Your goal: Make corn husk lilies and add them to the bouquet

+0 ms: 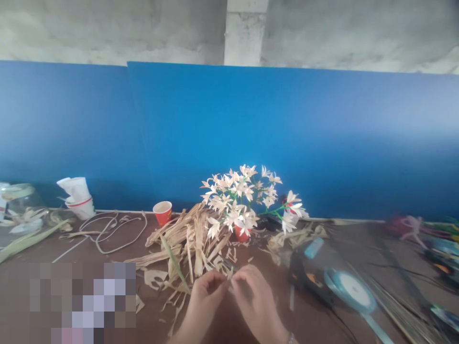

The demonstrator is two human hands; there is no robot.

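My left hand (208,298) and my right hand (255,298) meet at their fingertips over the brown table, low in the middle of the view. Both are closed in a pinch around a small pale piece (230,275), too small and blurred to name. Just beyond my hands lies a heap of dry, straw-coloured husks (197,234), with small scraps scattered around it. Behind and a little right, a bunch of white flowers (234,200) on green stems stands in a red cup (243,234).
A red paper cup (163,213) and white cable (107,246) are at the back left, near stacked white cups (79,200). To the right lie a teal ribbon roll (353,290) and a dark tool with a cord. A blue panel (215,134) rises behind.
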